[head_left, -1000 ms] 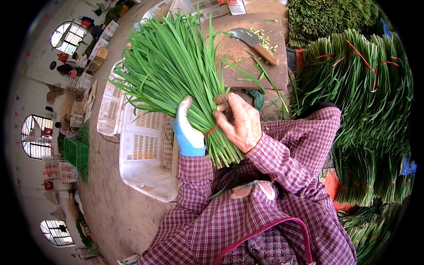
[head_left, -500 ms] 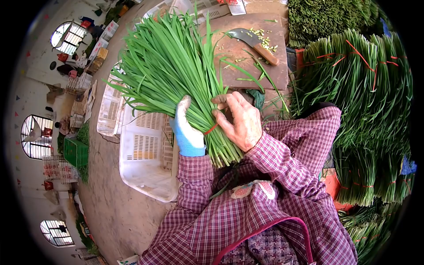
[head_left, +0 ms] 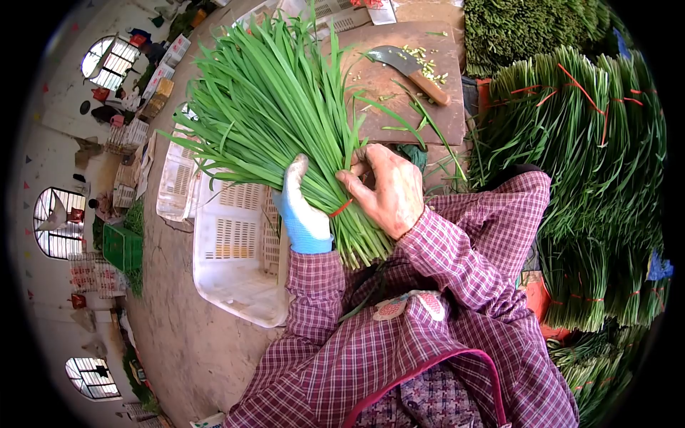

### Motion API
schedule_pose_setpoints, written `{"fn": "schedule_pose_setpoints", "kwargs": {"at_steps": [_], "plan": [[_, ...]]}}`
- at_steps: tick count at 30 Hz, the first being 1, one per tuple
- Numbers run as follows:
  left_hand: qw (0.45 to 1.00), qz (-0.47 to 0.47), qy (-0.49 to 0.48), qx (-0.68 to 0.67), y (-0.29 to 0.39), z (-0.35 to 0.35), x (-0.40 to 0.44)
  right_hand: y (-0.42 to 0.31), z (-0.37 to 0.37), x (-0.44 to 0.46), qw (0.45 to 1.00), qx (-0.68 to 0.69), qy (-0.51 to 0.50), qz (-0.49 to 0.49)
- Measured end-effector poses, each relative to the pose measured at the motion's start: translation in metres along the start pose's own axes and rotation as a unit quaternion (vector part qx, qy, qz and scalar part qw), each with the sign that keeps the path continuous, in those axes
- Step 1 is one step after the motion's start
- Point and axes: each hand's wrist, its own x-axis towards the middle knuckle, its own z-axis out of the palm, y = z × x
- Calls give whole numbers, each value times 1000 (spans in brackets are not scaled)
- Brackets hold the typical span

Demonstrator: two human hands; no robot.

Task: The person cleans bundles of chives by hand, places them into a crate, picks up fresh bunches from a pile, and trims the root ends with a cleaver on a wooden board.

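A thick bunch of green garlic chives (head_left: pixel 275 107) is held tilted, its leaves fanning to the upper left and cut stems towards my lap. A red band (head_left: pixel 341 208) circles the stem end. My left hand (head_left: pixel 303 210), in a white and blue glove, grips the bunch from the left, thumb across the front; its other fingers are hidden behind. My bare right hand (head_left: pixel 391 191) is at the bunch's right edge just above the band, thumb and curled forefinger pinching at leaves there. A curved knife (head_left: pixel 410 71) with a wooden handle lies on a brown board (head_left: pixel 371 121).
A white plastic crate (head_left: pixel 235 278) stands on the floor to the left, with another crate (head_left: pixel 175 182) beyond it. Cut bits and loose leaves lie on the board. Banded chive bunches (head_left: pixel 571 143) are stacked at the right. A green crate (head_left: pixel 123 247) is further off left.
My right hand has shifted slightly, its forefinger curling in towards the thumb at the bunch's edge. My left hand and the bunch stay almost where they were.
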Motion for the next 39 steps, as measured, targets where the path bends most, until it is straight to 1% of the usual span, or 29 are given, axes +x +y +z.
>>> {"fn": "schedule_pose_setpoints", "kwargs": {"at_steps": [2, 6, 8, 10, 12, 13, 14, 15, 16, 17, 18, 20, 21, 22, 24, 25, 26, 27, 28, 30, 32, 33, 35, 36, 37, 38, 39], "plan": [[1000, 9, -1, -2, -1, -1, 1, -1, -1, 1, 999, -30, 20, -38], [1000, -3, 20, -19, 1, -4, 1, -7, -3, -4, 998, -27, 32, -48], [996, 22, 25, 80, 5, -6, 0, -10, -6, -5, 976, -57, 45, -207], [999, -45, -6, 20, 10, -7, 5, -13, -3, -11, 959, -57, 28, -276], [992, -121, -18, -44, 20, -1, 2, -12, 7, -17, 945, -18, 5, -325], [986, -152, -20, -70, 20, -5, 5, -14, 7, -21, 944, -14, -22, -328], [987, -140, -9, -75, 14, -13, 10, -18, 7, -24, 948, 15, -73, -310], [987, -141, -22, -76, 18, -12, 9, -22, 9, -27, 956, 93, -120, -253], [986, -143, -36, -77, 23, -10, 8, -26, 10, -28, 952, 170, -165, -193], [976, -191, -20, -103, 30, -7, 4, -30, 6, -28, 923, 275, -233, -135], [987, -137, 6, -84, 25, -8, 4, -28, 3, -26, 893, 298, -312, -131], [990, -125, -55, -41, 32, -32, 18, -33, -13, -22, 868, 231, -404, -171], [989, -132, -50, -38, 36, -39, 21, -35, -23, -19, 884, 180, -390, -185], [990, -104, -89, -26, 41, -36, 16, -30, -26, -16, 904, 213, -324, -181], [992, -89, -91, 5, 47, -49, 16, -19, -37, 2, 944, 166, -215, -186], [990, -84, -114, 17, 49, -56, 17, -15, -44, 11, 965, 126, -153, -171], [990, -79, -118, 17, 46, -70, 21, -14, -48, 18, 980, 86, -89, -154], [991, -68, -105, 41, 41, -86, 25, -19, -54, 23, 983, 95, -62, -145], [992, -57, -92, 64, 42, -91, 23, -21, -59, 31, 977, 16, -34, -211], [992, -67, -79, 69, 44, -94, 16, -38, -58, 39, 959, -77, -17, -273], [988, -32, -82, 124, 47, -87, 7, -44, -44, 48, 927, -97, -15, -362], [976, -6, -112, 187, 56, -73, 0, -45, -37, 50, 922, -118, -20, -369], [975, -13, -100, 200, 55, -81, -1, -32, -22, 55, 916, -163, -37, -365], [973, -24, -87, 214, 53, -90, -1, -21, -18, 56, 915, -186, -22, -357], [979, -42, -82, 182, 48, -104, 4, -9, -18, 54, 917, -209, -35, -338], [979, -39, -82, 181, 43, -117, 8, 4, -19, 50, 918, -231, -49, -320], [987, -68, -67, 128, 38, -129, 10, 16, -19, 44, 918, -238, -53, -312]]}}
